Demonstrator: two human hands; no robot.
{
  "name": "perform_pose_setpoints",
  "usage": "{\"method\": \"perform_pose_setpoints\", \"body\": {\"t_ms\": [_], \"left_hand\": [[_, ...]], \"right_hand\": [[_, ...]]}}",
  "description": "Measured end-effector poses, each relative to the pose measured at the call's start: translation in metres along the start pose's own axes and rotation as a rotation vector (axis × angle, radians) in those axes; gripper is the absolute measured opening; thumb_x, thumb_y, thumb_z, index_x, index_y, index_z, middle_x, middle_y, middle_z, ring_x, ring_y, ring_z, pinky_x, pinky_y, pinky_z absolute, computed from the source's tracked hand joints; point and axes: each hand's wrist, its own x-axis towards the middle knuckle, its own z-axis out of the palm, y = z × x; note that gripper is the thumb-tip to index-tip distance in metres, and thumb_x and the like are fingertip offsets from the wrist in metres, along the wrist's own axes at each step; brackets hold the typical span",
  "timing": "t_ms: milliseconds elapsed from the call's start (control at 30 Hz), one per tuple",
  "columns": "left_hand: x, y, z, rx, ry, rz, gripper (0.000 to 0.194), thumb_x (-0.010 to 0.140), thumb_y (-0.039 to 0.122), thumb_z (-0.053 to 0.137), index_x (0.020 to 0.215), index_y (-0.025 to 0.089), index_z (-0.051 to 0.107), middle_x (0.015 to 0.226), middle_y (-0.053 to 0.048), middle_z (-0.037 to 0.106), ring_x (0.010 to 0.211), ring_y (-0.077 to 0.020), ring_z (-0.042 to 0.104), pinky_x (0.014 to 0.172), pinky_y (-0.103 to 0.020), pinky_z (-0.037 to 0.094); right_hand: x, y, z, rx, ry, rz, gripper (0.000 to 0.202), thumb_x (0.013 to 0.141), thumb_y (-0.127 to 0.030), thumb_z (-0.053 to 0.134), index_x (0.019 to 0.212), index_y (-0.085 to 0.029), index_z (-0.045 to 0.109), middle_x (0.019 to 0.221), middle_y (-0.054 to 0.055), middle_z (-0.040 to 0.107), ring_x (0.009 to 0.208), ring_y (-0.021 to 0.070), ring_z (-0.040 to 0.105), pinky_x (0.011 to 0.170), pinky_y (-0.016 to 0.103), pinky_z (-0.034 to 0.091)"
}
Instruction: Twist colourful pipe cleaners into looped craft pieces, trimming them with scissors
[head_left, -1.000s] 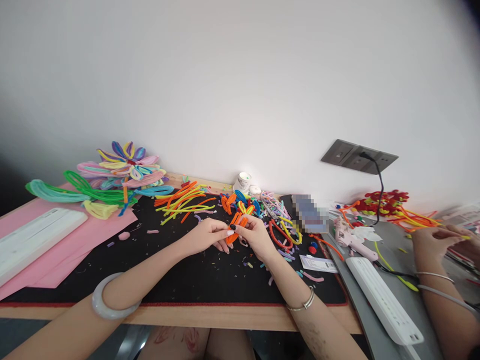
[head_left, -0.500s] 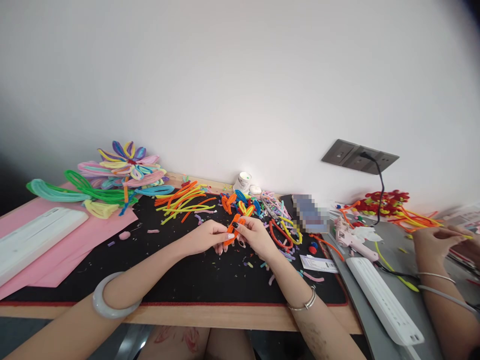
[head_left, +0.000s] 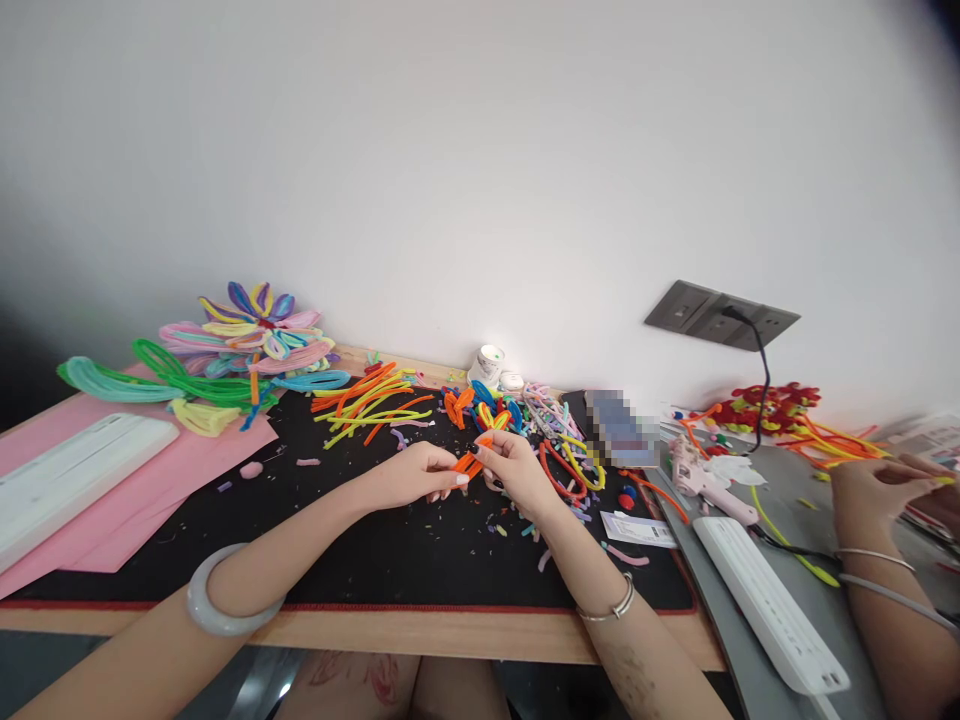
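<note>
Both hands meet over the black mat [head_left: 315, 540] around a bent orange pipe cleaner [head_left: 469, 464]. My left hand [head_left: 417, 474] pinches its lower left end between thumb and fingers. At the upper right end, my right hand [head_left: 510, 472] is closed on the same piece. The fingers hide part of its shape. Just beyond them lie looped blue, yellow and orange pipe cleaner petals [head_left: 491, 408]. A spread of loose orange and yellow pipe cleaners [head_left: 367, 405] rests behind my left hand.
At the left are a pipe cleaner flower [head_left: 262, 330], pink sheets [head_left: 142, 500] and a white device [head_left: 82, 480]. On the right lie a phone [head_left: 619, 430], a glue gun [head_left: 709, 485] and a power strip [head_left: 772, 605]. Another person's hand [head_left: 862, 495] works at far right.
The orange piece has turned in my fingers and now slants up to the right with separate strands showing. My right hand's fingers have shifted along it.
</note>
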Motion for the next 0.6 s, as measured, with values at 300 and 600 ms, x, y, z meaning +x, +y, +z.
{"method": "perform_pose_setpoints", "body": {"t_ms": [300, 600], "left_hand": [[0.0044, -0.0102, -0.0057, 0.089, 0.334, 0.108, 0.031, 0.08, 0.042, 0.049, 0.063, 0.016, 0.053, 0.055, 0.003, 0.051, 0.051, -0.0108, 0.049, 0.051, -0.021, 0.036], [0.0046, -0.009, -0.0054, -0.181, 0.356, 0.147, 0.032, 0.078, 0.034, 0.057, 0.104, 0.016, 0.056, 0.073, -0.002, 0.066, 0.067, -0.0159, 0.063, 0.068, -0.03, 0.052]], "right_hand": [[0.0037, 0.0034, -0.0016, 0.082, 0.151, -0.057, 0.021, 0.072, -0.034, 0.064, 0.07, -0.016, 0.051, 0.054, -0.002, 0.059, 0.039, 0.0066, 0.046, 0.038, 0.018, 0.039], [0.0011, 0.0027, 0.0059, 0.191, 0.191, -0.064, 0.022, 0.069, -0.033, 0.067, 0.069, -0.015, 0.054, 0.054, 0.0, 0.062, 0.039, 0.0075, 0.051, 0.041, 0.019, 0.045]]}}
